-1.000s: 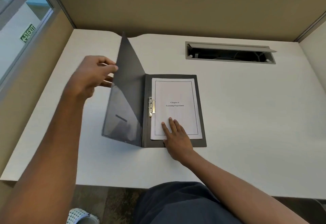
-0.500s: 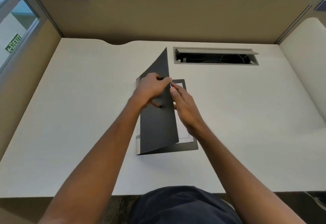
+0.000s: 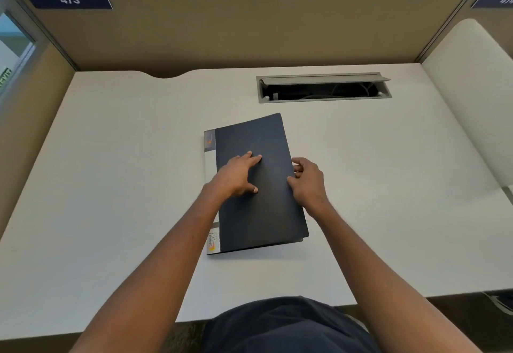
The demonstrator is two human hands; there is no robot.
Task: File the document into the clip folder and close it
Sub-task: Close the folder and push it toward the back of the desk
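Note:
The dark clip folder [image 3: 261, 208] lies closed on the white desk [image 3: 111, 186], its spine with a white label strip toward the left. The document is hidden inside it. My left hand [image 3: 238, 176] rests flat on the front cover, fingers spread. My right hand [image 3: 306, 183] is at the folder's right edge, thumb on top of the cover and fingers curled around the edge. The lower right corner of the cover sits slightly raised off the back board.
An open grey cable tray [image 3: 323, 88] is set into the desk behind the folder. Beige partition walls [image 3: 249, 27] enclose the desk at the back and left. A low white panel [image 3: 472, 97] stands on the right. My dark-clothed lap [image 3: 286, 327] is at the near edge.
The front cover has swung from upright on the left down over the document. Both hands followed it down; the left now presses the cover, the right holds its right edge.

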